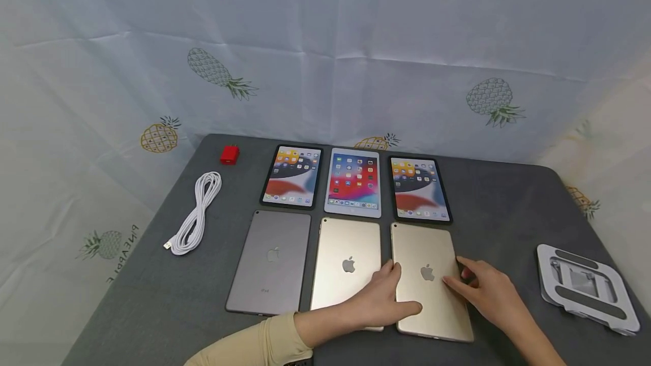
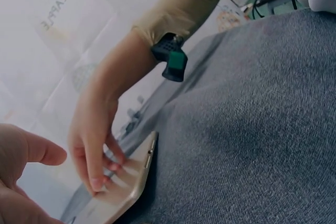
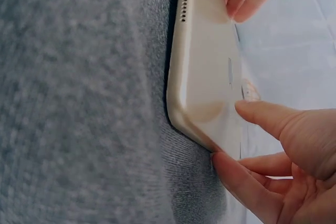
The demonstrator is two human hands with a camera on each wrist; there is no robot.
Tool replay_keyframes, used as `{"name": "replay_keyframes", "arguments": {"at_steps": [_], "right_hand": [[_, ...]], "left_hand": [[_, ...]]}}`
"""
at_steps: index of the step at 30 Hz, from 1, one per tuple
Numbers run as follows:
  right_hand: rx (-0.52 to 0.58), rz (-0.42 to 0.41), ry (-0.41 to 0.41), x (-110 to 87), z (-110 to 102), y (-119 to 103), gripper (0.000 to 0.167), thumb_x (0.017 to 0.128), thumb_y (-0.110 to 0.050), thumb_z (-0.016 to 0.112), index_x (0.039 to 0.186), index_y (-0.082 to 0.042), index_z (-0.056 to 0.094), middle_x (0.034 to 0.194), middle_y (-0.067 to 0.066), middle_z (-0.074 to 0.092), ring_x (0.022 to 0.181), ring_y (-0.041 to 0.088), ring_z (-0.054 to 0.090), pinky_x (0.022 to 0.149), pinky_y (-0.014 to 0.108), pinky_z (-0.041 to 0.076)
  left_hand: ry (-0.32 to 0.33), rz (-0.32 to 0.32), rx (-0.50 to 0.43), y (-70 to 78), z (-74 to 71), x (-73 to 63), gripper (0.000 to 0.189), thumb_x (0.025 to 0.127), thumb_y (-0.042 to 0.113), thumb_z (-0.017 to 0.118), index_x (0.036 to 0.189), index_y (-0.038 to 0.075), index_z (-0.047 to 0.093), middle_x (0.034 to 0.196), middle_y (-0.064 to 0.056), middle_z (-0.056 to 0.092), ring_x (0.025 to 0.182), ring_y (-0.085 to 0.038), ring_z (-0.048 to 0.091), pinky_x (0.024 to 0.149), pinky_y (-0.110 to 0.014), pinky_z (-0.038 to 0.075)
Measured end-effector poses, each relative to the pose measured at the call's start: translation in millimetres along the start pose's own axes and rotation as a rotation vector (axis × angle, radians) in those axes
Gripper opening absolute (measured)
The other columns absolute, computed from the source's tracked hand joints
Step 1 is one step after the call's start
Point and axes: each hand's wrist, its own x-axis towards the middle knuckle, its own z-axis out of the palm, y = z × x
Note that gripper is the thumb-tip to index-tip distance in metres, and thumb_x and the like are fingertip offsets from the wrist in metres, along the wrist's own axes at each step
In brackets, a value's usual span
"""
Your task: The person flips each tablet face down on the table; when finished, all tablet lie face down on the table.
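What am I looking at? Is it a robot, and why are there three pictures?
No robot: just a person's left hand and right hand, both bare. The person wears three cameras. The big picture comes from the head, looking forward and down; the other two come from the left and right wrists. On the grey table, three tablets show their screens at the back. In front, a grey tablet, a middle gold tablet and a right gold tablet lie face down. There's a coiled white cable, a red plug and, far right, what looks like a silver folding stand. The right hand touches the right gold tablet's side; I can't tell whether it grips. The left hand holds nothing.
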Motion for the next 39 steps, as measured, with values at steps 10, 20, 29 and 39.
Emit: {"name": "replay_keyframes", "arguments": {"at_steps": [10, 20, 29, 39], "right_hand": [[0.002, -0.014, 0.006, -0.9, 0, 0, 0.063, 0.084, -0.039, 0.075, 0.123, 0.008, 0.061, 0.087, 0.002, 0.057, 0.069, 0.013, 0.058, 0.057, 0.032, 0.048], [-0.010, -0.013, 0.004, -1.1, 1, -2, 0.062, 0.083, -0.036, 0.078, 0.122, 0.009, 0.060, 0.087, 0.003, 0.058, 0.069, 0.014, 0.059, 0.058, 0.034, 0.049], [-0.019, -0.025, 0.022, -0.7, 0, -3, 0.059, 0.082, -0.032, 0.078, 0.120, 0.010, 0.061, 0.085, 0.003, 0.058, 0.067, 0.014, 0.058, 0.057, 0.033, 0.048], [-0.017, -0.031, 0.052, 8.1, -1, -3, 0.057, 0.085, -0.034, 0.075, 0.120, 0.008, 0.061, 0.093, 0.012, 0.060, 0.077, 0.022, 0.057, 0.061, 0.039, 0.049]], "left_hand": [[-0.022, -0.024, -0.024, 3.3, 3.2, -1.1, 0.087, 0.083, 0.037, 0.068, 0.148, -0.007, 0.031, 0.157, -0.024, 0.015, 0.143, -0.037, 0.018, 0.109, -0.045, 0.034], [-0.047, -0.030, -0.059, 6.1, 5.3, -4.1, 0.087, 0.082, 0.034, 0.070, 0.147, -0.009, 0.031, 0.158, -0.023, 0.011, 0.144, -0.037, 0.014, 0.109, -0.051, 0.031], [-0.061, -0.005, -0.011, 3.6, 3.4, -6.9, 0.085, 0.084, 0.038, 0.069, 0.149, -0.003, 0.032, 0.159, -0.021, 0.013, 0.145, -0.033, 0.014, 0.111, -0.046, 0.029], [-0.008, 0.189, 0.044, -13.5, -5.3, 2.9, 0.054, 0.092, 0.033, 0.061, 0.140, 0.009, 0.051, 0.152, -0.010, 0.035, 0.133, -0.020, 0.039, 0.103, -0.038, 0.040]]}}
